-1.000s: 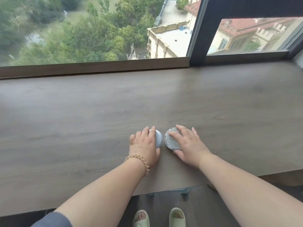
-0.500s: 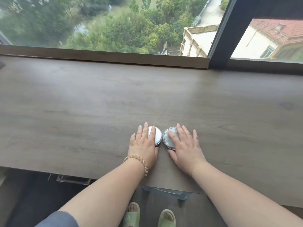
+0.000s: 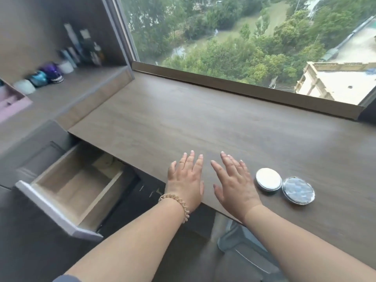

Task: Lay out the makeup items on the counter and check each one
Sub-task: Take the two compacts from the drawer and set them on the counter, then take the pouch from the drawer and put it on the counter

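Two round makeup compacts lie side by side on the wooden counter (image 3: 203, 123) near its front edge. The white-lidded compact (image 3: 268, 179) is on the left and the silver, blue-patterned compact (image 3: 298, 190) touches it on the right. My left hand (image 3: 186, 180) hovers palm down over the counter's front edge, fingers spread, holding nothing. My right hand (image 3: 234, 181) is beside it, also flat and empty, just left of the white compact and apart from it.
An open, empty wooden drawer (image 3: 69, 186) juts out below the counter at the left. A side shelf (image 3: 67, 88) at the upper left carries several blurred bottles and jars (image 3: 81, 47). A window sill (image 3: 244, 88) runs along the back.
Both hands have let go of the two compacts and moved left. The view has swung left, bringing the drawer and shelf into sight.
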Motion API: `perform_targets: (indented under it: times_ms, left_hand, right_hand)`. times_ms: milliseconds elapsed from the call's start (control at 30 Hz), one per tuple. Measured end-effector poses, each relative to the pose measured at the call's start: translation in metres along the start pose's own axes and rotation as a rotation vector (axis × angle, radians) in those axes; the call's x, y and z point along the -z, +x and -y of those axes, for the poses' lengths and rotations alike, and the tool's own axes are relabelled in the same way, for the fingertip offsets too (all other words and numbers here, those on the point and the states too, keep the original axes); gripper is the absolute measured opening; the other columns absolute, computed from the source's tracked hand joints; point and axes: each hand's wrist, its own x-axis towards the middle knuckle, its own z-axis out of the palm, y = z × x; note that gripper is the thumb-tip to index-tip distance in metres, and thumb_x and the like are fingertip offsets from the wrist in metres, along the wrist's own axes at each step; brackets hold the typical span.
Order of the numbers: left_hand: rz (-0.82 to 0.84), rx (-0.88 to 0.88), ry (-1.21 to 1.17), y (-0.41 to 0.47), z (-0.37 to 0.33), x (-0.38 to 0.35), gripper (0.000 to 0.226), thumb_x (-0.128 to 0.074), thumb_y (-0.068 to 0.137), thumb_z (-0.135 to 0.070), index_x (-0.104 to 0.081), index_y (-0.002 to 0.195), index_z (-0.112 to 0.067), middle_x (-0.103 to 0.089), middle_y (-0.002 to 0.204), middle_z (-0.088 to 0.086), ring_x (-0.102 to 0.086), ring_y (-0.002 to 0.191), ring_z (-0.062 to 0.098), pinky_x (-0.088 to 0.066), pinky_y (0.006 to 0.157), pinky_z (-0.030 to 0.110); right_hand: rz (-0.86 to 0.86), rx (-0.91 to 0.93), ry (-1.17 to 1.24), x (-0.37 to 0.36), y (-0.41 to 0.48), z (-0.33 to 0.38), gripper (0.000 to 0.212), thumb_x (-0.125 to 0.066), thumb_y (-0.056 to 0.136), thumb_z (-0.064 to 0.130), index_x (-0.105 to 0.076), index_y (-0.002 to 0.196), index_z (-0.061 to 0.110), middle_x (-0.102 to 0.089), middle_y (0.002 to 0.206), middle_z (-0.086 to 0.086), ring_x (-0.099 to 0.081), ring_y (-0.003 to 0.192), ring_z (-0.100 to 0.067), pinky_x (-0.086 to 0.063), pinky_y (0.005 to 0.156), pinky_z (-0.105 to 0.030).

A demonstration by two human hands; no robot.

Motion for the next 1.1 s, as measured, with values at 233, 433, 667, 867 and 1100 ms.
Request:
perform_targets:
  times_ms: [233,433,667,867,1100]
  left_hand:
    - [-0.015,0.237,0.016,-0.078,0.188,0.015,0.068,-0.037,0.095,-0.04,0.002,0.148,-0.025,0.001,0.159,0.002,0.0,0.146,0.02,-0.009,0.115,0.043]
    - [0.026,0.302,0.065,-0.132,0.343,0.012,0.068,-0.04,0.093,-0.044,-0.003,0.147,-0.027,-0.004,0.159,0.001,-0.004,0.146,0.021,-0.012,0.115,0.044]
    - [0.103,0.281,-0.042,-0.119,0.401,-0.014,0.066,-0.044,0.092,-0.042,-0.009,0.147,-0.028,-0.011,0.158,0.0,-0.009,0.145,0.02,-0.013,0.115,0.045]
    - [0.169,0.244,-0.095,-0.073,0.422,-0.038,0.06,-0.043,0.093,-0.036,-0.015,0.146,-0.028,-0.017,0.157,-0.001,-0.014,0.144,0.018,-0.013,0.115,0.043]
    - [0.239,0.294,-0.086,-0.023,0.474,-0.076,0.058,-0.043,0.094,-0.035,-0.018,0.145,-0.028,-0.021,0.156,-0.003,-0.018,0.142,0.015,-0.015,0.114,0.04]
  right_hand:
    - [0.013,0.135,-0.009,-0.027,0.046,0.175,0.068,-0.072,0.071,0.032,-0.048,0.134,0.019,-0.043,0.145,-0.012,-0.041,0.133,-0.029,-0.027,0.112,-0.047]
    - [0.096,0.173,0.047,-0.068,0.065,0.33,0.066,-0.058,0.083,0.036,-0.032,0.144,0.027,-0.021,0.156,-0.006,-0.022,0.143,-0.025,-0.011,0.115,-0.046]
    - [0.194,0.135,0.034,-0.096,0.077,0.365,0.064,-0.051,0.088,0.036,-0.026,0.146,0.028,-0.015,0.158,-0.005,-0.012,0.146,-0.024,0.001,0.115,-0.043]
    - [0.279,0.142,0.016,-0.131,0.135,0.367,0.06,-0.05,0.087,0.033,-0.032,0.144,0.024,-0.022,0.156,-0.007,-0.019,0.144,-0.026,-0.005,0.116,-0.044]
    - [0.437,0.078,0.136,-0.196,0.209,0.39,0.061,-0.048,0.087,0.034,-0.027,0.144,0.023,-0.025,0.154,-0.007,-0.028,0.138,-0.026,-0.015,0.116,-0.043]
